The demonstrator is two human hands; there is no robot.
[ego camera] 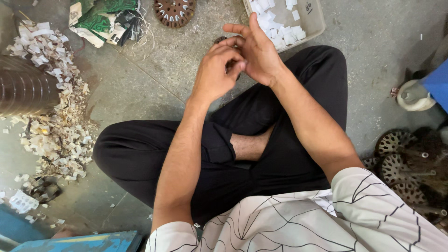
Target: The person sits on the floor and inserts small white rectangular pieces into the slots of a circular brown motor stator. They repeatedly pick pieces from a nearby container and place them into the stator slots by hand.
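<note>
Evidently mid-work: left hand [215, 70] and right hand [258, 52] both pinched around small dark slotted part [229, 65], just below grey tray [311, 23] holding white paper slips [275, 21]. Finished amount: cannot tell.

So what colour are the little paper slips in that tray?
White slips in a pale beige tray, clearest in the head view.

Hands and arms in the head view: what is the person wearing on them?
Both the left hand and the right hand are bare, with no gloves, rings or watch showing. The forearms are uncovered. Short white sleeves with thin dark curved lines end around the elbows.
</note>
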